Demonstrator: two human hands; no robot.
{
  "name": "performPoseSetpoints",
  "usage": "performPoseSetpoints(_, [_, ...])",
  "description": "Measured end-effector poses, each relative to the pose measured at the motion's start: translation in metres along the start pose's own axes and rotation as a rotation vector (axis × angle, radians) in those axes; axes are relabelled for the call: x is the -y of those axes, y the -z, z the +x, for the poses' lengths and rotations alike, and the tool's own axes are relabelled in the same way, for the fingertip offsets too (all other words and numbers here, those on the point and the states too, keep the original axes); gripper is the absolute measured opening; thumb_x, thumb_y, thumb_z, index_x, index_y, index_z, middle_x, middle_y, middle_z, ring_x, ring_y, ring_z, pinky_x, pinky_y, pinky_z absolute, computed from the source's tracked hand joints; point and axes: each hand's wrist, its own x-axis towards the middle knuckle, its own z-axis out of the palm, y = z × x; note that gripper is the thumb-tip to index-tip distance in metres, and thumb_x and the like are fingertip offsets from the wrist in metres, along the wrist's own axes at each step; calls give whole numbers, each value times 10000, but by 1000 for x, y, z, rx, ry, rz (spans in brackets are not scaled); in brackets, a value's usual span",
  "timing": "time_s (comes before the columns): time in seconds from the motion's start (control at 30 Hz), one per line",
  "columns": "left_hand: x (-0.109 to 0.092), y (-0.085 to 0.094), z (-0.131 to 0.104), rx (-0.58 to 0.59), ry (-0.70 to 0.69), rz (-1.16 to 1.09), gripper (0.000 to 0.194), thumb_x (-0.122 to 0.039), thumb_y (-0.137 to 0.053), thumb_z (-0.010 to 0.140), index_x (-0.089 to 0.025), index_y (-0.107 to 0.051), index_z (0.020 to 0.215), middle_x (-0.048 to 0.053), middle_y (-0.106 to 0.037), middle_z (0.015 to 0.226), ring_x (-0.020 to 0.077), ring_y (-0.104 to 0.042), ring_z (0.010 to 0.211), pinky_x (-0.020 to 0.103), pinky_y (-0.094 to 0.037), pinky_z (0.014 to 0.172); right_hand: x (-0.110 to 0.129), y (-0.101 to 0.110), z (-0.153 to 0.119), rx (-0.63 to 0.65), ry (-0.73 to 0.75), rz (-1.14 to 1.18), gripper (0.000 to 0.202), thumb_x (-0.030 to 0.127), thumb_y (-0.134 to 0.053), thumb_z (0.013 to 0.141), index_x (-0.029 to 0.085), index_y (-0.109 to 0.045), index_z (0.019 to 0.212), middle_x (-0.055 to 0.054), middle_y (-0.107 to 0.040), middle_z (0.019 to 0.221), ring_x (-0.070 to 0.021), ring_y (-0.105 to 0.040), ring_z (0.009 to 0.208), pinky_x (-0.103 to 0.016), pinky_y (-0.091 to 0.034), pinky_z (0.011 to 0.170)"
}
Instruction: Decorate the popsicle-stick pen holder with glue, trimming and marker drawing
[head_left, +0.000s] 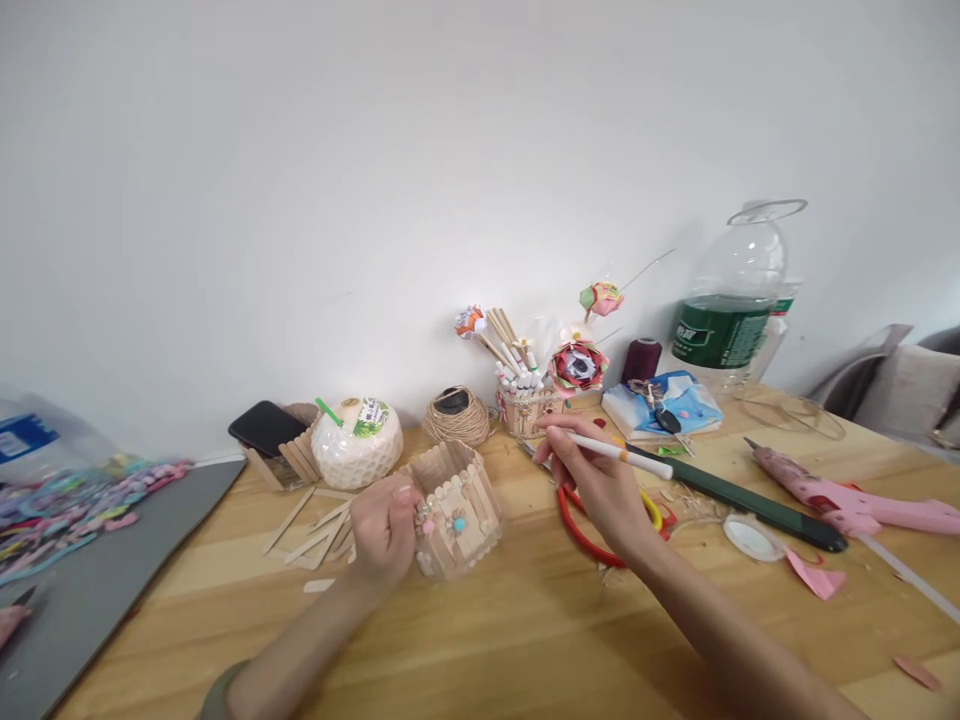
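Wooden box [471,535] at lower centre: grips left edge with left fingers [406,497]; right of centre, pinches white marker [637,459] in right fingers [568,452].

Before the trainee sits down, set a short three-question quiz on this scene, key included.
1. Multiple choice: what does the right hand hold?
A) the pink glue gun
B) a white marker
C) the phone

2. True or false: a green straw sticks up from the white coconut.

3. Fill in: beside the left hand, the front of the stick-built box bears a small pink ornament and, to its right in the picture, a ____ one.

Key: 1: B. 2: True. 3: blue.
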Motion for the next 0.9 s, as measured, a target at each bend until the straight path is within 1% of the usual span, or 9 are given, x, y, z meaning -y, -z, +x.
performPoseSetpoints(0.13, [2,1,2,26,-70,30,592,-556,-332,878,-213,-500,426,11,-459,404,150,-390,422,293,-280,483,-11,9,0,74,7,-141,197,353,-515,880,183,-615,893,0,-607,683,-96,-473,476,-221,-371,452])
performPoseSetpoints(0.27, [4,-2,1,86,-98,20,596,-560,-331,884,-209,-505,435,14,-476,412,152,-404,429,294,-295,483,-20,13,-2,117,31,-251,208,342,-481,902,185,-613,870,-3,-622,715,-100,-502,488,-228,-412,484])
performPoseSetpoints(0.43, [6,-3,1,153,-82,-40,596,-557,-327,890,-198,-562,476,49,-555,476,191,-529,540,306,-396,540,-23,11,-7,222,110,-382,150,298,-519,882,188,-619,862,-10,-636,736,-136,-576,585,-255,-452,573])
performPoseSetpoints(0.5, [5,-3,2,176,-58,-73,612,-563,-312,891,-193,-590,490,62,-577,486,217,-577,610,319,-430,580,-23,10,-9,262,169,-425,117,258,-550,860,191,-599,943,-24,-642,790,-153,-589,647,-274,-457,623])
performPoseSetpoints(0.6, [2,-4,3,178,-13,-129,647,-595,-299,879,-188,-618,489,67,-586,478,242,-610,666,341,-458,628,-25,6,-11,318,264,-467,286,225,-590,829,196,-532,1108,-62,-639,923,-167,-590,707,-301,-463,672])
performPoseSetpoints(0.67, [2,-5,4,121,30,-160,646,-594,-301,878,-182,-632,508,75,-612,521,248,-618,707,354,-467,676,-27,2,-11,365,320,-484,328,221,-596,830,216,-515,1148,-85,-629,1049,-182,-597,799,-317,-465,729])
performPoseSetpoints(0.73, [4,-5,7,12,89,-184,622,-562,-295,894,-175,-635,545,77,-629,577,246,-618,766,358,-469,732,-28,-2,-11,400,360,-502,304,224,-586,846,235,-527,1144,-86,-621,1121,-205,-580,918,-336,-453,789])
performPoseSetpoints(0.8, [9,-4,11,-107,160,-203,576,-525,-294,907,-172,-628,597,62,-631,616,227,-614,774,344,-476,747,-28,-4,-10,414,382,-521,272,220,-571,861,241,-546,1131,-76,-641,1094,-226,-544,986,-351,-438,814])
performPoseSetpoints(0.9, [17,-1,21,-224,263,-224,491,-487,-332,906,-166,-612,660,32,-634,664,174,-604,677,306,-499,702,-24,-6,-9,483,422,-588,188,184,-519,891,241,-595,1053,-54,-659,977,-217,-523,926,-332,-433,774])
